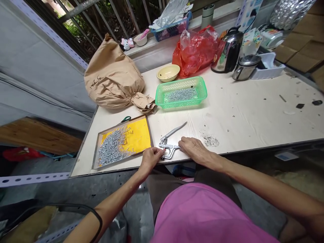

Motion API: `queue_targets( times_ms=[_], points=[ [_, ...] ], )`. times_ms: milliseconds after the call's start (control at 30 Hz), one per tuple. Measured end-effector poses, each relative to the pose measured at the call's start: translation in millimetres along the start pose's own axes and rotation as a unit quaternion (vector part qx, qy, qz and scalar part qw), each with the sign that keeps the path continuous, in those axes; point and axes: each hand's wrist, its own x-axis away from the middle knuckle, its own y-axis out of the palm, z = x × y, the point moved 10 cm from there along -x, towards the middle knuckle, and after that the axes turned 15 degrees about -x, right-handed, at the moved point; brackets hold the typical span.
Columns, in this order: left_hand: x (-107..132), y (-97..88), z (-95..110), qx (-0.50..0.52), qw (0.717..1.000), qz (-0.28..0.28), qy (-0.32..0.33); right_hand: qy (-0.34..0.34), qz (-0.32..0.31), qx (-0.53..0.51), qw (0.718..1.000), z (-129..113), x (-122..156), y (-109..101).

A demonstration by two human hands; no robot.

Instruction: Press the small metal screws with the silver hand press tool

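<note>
A silver hand press tool (170, 141) lies at the table's near edge, its long handle angled up to the right. My left hand (150, 158) is pinched at the tool's jaw, holding something too small to name. My right hand (193, 148) rests fingers down over the tool's lower handle. Just left of my left hand is a flat tray with a yellow liner (138, 135) carrying a heap of small silver metal parts (113, 147). A green plastic basket (199, 88) farther back holds more of the same parts.
A tied brown paper sack (113, 79) sits at the back left. A yellow bowl (168, 72), red plastic bag (196, 50), kettle (229, 49) and steel pot (245, 66) line the far edge. A small pile of metal scraps (211, 141) lies right of my right hand.
</note>
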Motion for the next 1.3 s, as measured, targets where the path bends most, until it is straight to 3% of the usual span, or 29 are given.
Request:
queue_targets(
  times_ms=[233, 367, 600, 700, 867, 1100, 1167, 1233, 1300],
  points=[
    [-5.5, 6.8, 4.3, -0.004, 0.996, -0.085, 0.003, 0.01, 0.0, -0.009, 1.0, 2.0, 0.2, 2.0],
    [-4.3, 5.3, 8.5, -0.025, 0.994, -0.104, 0.01, 0.007, 0.007, -0.011, 1.0, 1.5, 0.5, 2.6],
    [5.7, 21.3, -2.4, 0.065, 0.981, -0.174, -0.046, -0.015, 0.027, -0.026, 0.999, 0.2, 1.5, -8.5],
    [7.4, 24.7, -7.4, 0.075, 0.979, -0.179, -0.058, -0.04, 0.057, -0.009, 0.998, 2.8, -5.2, -24.6],
    [7.3, 26.4, -9.0, 0.082, 0.979, -0.174, -0.063, -0.048, -0.009, 0.008, 0.999, 7.8, -25.1, -24.7],
    [10.9, 23.6, -8.7, 0.066, 0.981, -0.168, -0.072, -0.05, -0.009, 0.026, 0.998, -4.0, -22.3, -32.4],
    [12.8, 15.9, -5.3, 0.012, 0.99, -0.134, -0.045, -0.047, -0.01, 0.016, 0.999, -5.3, -19.2, -31.6],
    [14.8, -1.1, 10.3, -0.08, 0.995, -0.04, 0.032, -0.041, -0.009, 0.008, 0.999, -5.6, -17.8, -30.2],
    [22.4, -13.7, 38.4, -0.169, 0.973, 0.064, 0.143, -0.032, -0.008, 0.007, 0.999, -5.4, -18.0, -27.9]
  ],
)
